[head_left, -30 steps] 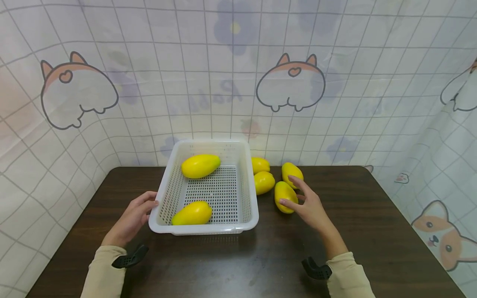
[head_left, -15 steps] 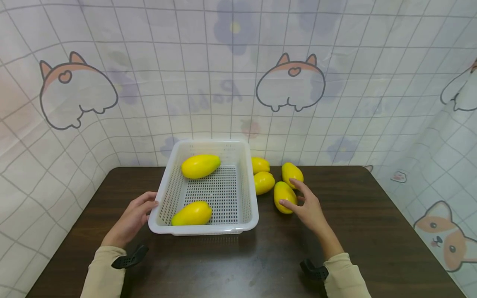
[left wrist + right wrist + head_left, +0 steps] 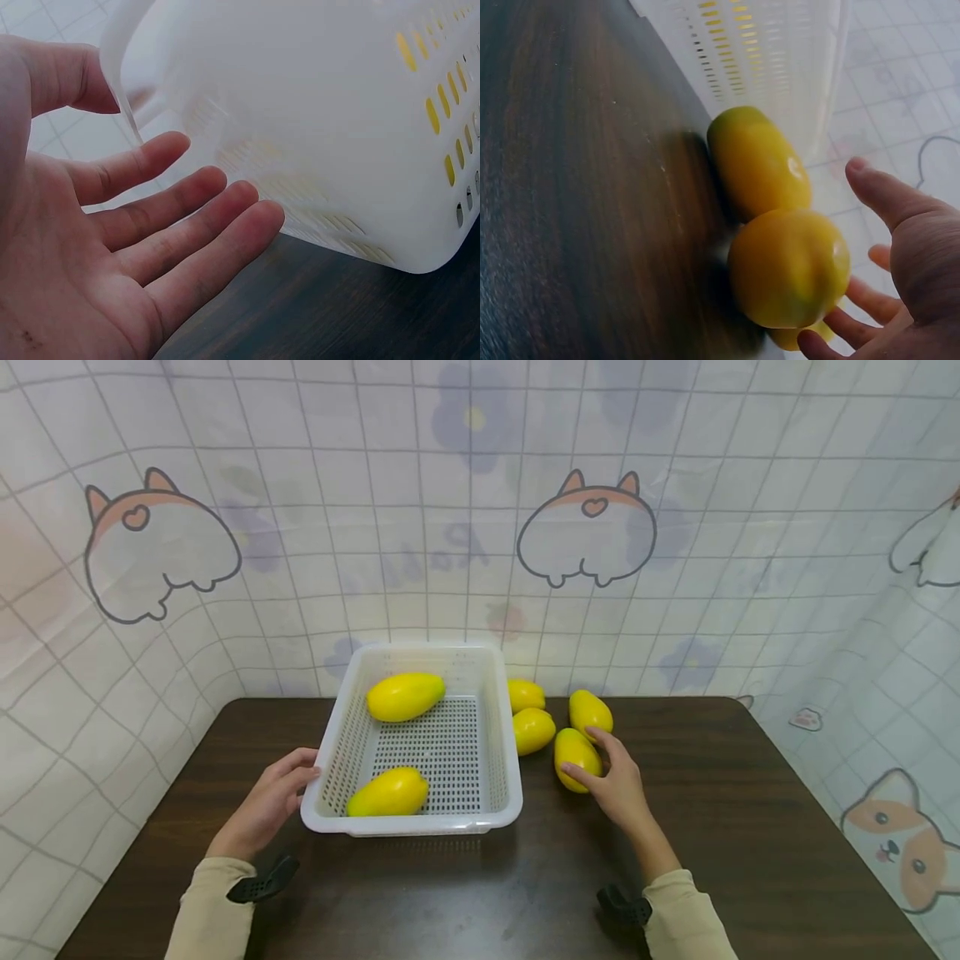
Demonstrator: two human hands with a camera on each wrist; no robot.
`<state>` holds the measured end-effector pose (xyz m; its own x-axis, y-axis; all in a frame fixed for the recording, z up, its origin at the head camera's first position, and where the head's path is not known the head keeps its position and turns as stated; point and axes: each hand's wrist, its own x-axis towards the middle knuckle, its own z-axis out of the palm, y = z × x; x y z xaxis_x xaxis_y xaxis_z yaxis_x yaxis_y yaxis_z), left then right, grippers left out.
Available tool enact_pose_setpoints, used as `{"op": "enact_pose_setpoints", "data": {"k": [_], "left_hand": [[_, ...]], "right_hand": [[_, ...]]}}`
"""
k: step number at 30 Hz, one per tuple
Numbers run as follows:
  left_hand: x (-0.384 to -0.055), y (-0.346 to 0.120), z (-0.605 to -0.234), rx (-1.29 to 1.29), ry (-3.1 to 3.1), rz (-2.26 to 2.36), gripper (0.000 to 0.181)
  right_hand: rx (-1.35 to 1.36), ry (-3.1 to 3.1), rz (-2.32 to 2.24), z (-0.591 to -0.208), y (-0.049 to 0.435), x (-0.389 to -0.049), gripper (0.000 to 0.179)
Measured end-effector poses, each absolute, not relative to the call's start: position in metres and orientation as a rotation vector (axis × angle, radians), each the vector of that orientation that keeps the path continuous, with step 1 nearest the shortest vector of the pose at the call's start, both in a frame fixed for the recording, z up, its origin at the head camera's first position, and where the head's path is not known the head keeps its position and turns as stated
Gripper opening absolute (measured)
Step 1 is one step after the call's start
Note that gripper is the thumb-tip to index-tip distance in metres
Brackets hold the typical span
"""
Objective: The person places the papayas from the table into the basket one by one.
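I count six yellow mangoes — two [image 3: 405, 697] inside one white basket [image 3: 412, 824], four [image 3: 534, 731] on the dark table [image 3: 420, 902] to its right. My left hand [image 3: 270, 802] is at the basket's left side, fingers loosely extended; my right hand [image 3: 618, 781] spreads, thumb and fingers apart, around the nearest loose mango [image 3: 574, 750]. Since a second ago my right forearm [image 3: 655, 847] has swung slightly left — basket and mangoes keep their places.
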<state>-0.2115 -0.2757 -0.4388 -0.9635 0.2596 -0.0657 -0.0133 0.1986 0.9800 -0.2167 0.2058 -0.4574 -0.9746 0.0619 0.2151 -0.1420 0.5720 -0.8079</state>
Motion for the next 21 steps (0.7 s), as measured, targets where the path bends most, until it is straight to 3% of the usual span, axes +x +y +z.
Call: {"op": "enact_pose_setpoints", "data": {"k": [21], "left_hand": [[-0.210,-0.275,-0.438,0.218,2.283,1.830,0.045]], "right_hand": [[-0.013,-2.583,1.369,-0.468,0.204,-0.219,0.073]]}}
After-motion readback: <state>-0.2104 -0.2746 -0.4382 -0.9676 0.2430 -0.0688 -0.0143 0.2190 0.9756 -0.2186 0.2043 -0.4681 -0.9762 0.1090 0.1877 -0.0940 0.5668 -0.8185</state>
